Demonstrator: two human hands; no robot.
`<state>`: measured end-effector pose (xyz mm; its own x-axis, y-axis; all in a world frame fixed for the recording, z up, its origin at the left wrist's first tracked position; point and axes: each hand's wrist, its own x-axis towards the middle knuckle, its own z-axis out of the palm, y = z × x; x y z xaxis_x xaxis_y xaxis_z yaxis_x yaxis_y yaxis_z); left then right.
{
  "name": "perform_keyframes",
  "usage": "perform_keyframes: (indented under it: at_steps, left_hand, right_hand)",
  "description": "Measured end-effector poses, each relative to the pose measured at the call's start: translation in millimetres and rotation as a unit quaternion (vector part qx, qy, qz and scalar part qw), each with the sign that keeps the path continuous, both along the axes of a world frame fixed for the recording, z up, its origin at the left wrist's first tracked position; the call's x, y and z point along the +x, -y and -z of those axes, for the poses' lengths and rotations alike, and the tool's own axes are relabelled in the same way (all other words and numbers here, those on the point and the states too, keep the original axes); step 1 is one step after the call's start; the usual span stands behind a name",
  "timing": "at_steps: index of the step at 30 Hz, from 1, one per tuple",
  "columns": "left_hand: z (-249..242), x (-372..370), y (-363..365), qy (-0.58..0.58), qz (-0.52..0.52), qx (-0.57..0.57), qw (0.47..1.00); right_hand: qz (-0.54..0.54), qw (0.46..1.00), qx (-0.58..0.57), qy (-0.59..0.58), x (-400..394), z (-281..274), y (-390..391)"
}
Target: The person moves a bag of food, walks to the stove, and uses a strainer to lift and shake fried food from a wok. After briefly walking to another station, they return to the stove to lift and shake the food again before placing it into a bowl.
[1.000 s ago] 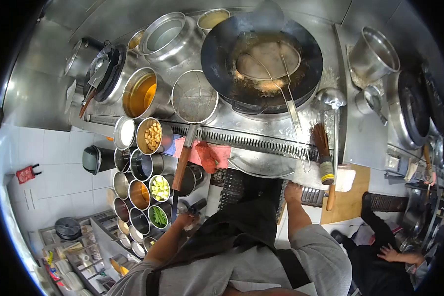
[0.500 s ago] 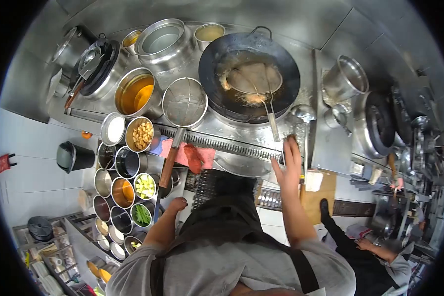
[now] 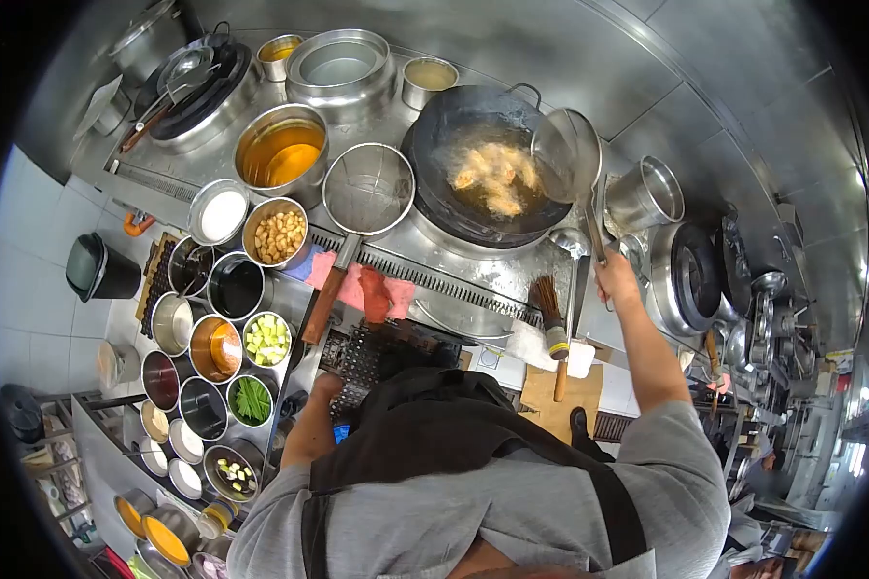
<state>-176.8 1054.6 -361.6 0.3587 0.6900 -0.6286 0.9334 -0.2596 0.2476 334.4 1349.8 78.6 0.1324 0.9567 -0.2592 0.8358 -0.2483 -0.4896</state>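
My right hand point(image 3: 615, 281) grips the long handle of a wire skimmer point(image 3: 567, 152), lifted and tilted above the right rim of the black wok point(image 3: 434, 183). Golden fried pieces point(image 3: 495, 178) float in bubbling oil in the wok. My left hand point(image 3: 325, 386) hangs low beside the counter edge, near the round steel ingredient pots point(image 3: 211, 346); its fingers look curled with nothing visible in them. A second strainer point(image 3: 368, 189) with a wooden handle rests left of the wok.
A pot of amber oil point(image 3: 282, 152), a large steel pot point(image 3: 341, 68) and small bowls line the back. A pink cloth point(image 3: 362, 289), a bamboo brush point(image 3: 551, 318) and a ladle point(image 3: 574, 243) lie at the front ledge. More woks and pots point(image 3: 697, 275) stand right.
My right hand rose from the counter edge, took the skimmer handle and lifted the skimmer out of the oil to the wok's right rim. The view shifted upward and left.
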Motion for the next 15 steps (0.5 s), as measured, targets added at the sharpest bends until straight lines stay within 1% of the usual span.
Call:
perform_keyframes:
  at_steps: [1, 2, 3, 4, 5, 6, 7, 9, 11, 12, 13, 14, 15]
  left_hand:
    - [3.3, -1.8, 9.0, -0.037, 0.036, -0.083, 0.995]
    - [5.7, -2.0, 21.1, -0.016, -0.035, -0.118, 0.992]
    - [18.3, -3.6, 39.4, 0.024, -0.172, -0.186, 0.967]
    - [32.6, -5.6, 58.6, 0.065, -0.325, -0.249, 0.91]
    - [43.6, -9.2, 74.8, 0.089, -0.426, -0.285, 0.854]
    - [49.6, -9.6, 88.8, 0.101, -0.463, -0.302, 0.827]
    - [46.3, -10.2, 95.8, 0.106, -0.458, -0.312, 0.826]
    - [36.5, -8.9, 106.3, 0.122, -0.439, -0.34, 0.823]
    - [2.0, 7.3, 98.8, 0.085, -0.526, -0.305, 0.789]
    - [-3.6, 9.8, 94.1, 0.084, -0.466, -0.282, 0.835]
    - [0.8, 5.5, 93.6, 0.081, -0.401, -0.259, 0.875]
    - [7.1, 4.8, 87.9, 0.023, -0.274, -0.175, 0.945]
    - [18.0, 2.9, 85.7, -0.036, -0.137, -0.089, 0.986]
  right_hand:
    - [-0.004, 1.0, 0.0, 0.002, 2.6, -1.6, -2.0]
    - [-0.024, 0.998, -0.056, -0.017, 6.8, -2.3, -4.8]
    - [-0.044, 0.992, -0.112, -0.038, 11.6, -1.3, -6.5]
    - [-0.033, 0.979, -0.169, -0.108, 17.1, 2.5, -5.4]
    - [-0.037, 0.978, -0.171, -0.11, 8.4, -1.0, 1.1]
    - [-0.006, 0.963, -0.198, -0.184, -6.0, -11.0, 9.7]
    - [0.027, 0.94, -0.224, -0.257, -17.4, -14.5, 12.7]
    - [0.029, 0.929, -0.233, -0.286, -31.8, -3.3, 11.3]
    - [0.061, 0.91, -0.215, -0.35, -58.4, 10.4, 6.8]
    - [0.075, 0.894, -0.209, -0.39, -73.6, 16.7, 5.0]
    - [0.086, 0.892, -0.195, -0.399, -84.2, 27.4, 2.7]
    - [0.088, 0.883, -0.18, -0.424, -92.3, 40.0, -0.6]
    - [0.091, 0.874, -0.165, -0.448, -99.2, 51.9, -3.5]
